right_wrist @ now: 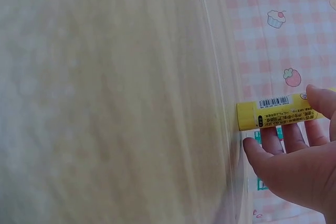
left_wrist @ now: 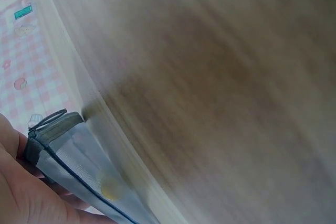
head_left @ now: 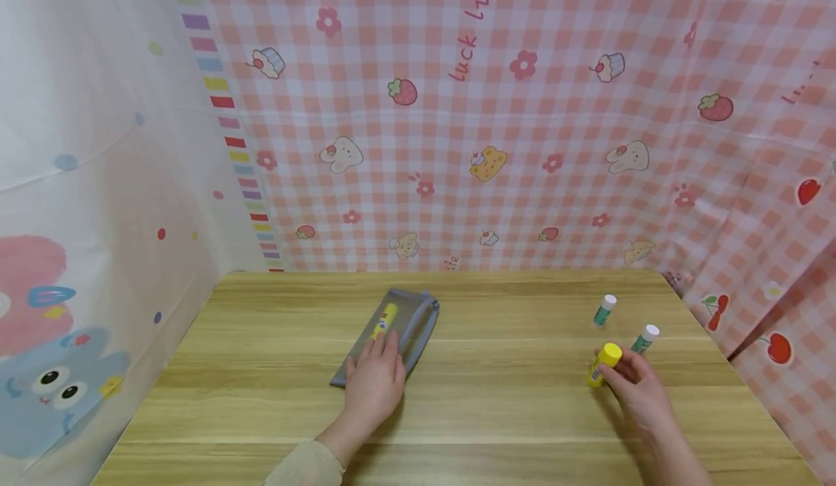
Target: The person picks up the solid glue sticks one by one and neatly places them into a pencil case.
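Note:
My left hand [head_left: 375, 382] rests on a grey mesh zip pouch [head_left: 418, 319] at the middle left of the table, fingers stretched over it. Under the fingertips lies a yellow glue stick [head_left: 387, 317], its end [left_wrist: 109, 188] showing faintly through the mesh in the left wrist view. On the right side, my right hand [head_left: 641, 393] grips another yellow glue stick [head_left: 604, 367], held upright between thumb and fingers. Its barcode label [right_wrist: 274, 102] faces the right wrist camera. Just behind that hand stands a green glue stick with a white cap [head_left: 646, 337], its lower part hidden.
A second green, white-capped glue stick [head_left: 604, 310] stands farther back on the right. Everything is on a wood-grain table [head_left: 496, 413]. A pink checked cloth [head_left: 457, 123] hangs behind the table's far edge, and a white patterned cloth [head_left: 117, 203] hangs at the left.

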A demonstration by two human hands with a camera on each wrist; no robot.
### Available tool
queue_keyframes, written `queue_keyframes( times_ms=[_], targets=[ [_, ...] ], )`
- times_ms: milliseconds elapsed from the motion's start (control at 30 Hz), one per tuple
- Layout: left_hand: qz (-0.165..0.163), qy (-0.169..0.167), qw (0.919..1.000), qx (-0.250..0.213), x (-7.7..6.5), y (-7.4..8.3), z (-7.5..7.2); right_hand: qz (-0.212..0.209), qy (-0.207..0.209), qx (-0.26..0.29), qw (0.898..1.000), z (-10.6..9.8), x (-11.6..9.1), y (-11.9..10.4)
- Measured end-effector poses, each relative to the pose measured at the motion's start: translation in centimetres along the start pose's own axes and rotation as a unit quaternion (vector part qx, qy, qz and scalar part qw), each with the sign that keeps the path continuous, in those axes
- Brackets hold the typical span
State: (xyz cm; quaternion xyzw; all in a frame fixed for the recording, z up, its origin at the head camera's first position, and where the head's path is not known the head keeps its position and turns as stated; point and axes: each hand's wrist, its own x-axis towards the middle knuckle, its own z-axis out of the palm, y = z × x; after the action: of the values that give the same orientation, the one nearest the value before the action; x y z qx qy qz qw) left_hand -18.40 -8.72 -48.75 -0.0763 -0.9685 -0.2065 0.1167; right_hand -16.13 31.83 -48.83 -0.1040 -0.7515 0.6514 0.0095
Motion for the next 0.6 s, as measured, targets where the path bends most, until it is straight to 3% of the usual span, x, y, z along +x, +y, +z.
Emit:
queue_keyframes(
  times_ms=[233,500,600],
  targets=[
    [0.004,0.013,0.9999,-0.010,0.04,0.07,-0.17,-0.046,-0.012,0.085,0.995,0.15,-0.23,0.51],
    [0.001,0.012,0.9999,-0.008,0.02,0.03,-0.06,-0.065,-0.018,0.099,0.993,0.59,-0.18,0.38],
    [0.002,0.013,0.9999,-0.008,0.00,-0.02,-0.02,-0.052,-0.018,0.086,0.995,0.88,-0.16,0.13]
  ],
)
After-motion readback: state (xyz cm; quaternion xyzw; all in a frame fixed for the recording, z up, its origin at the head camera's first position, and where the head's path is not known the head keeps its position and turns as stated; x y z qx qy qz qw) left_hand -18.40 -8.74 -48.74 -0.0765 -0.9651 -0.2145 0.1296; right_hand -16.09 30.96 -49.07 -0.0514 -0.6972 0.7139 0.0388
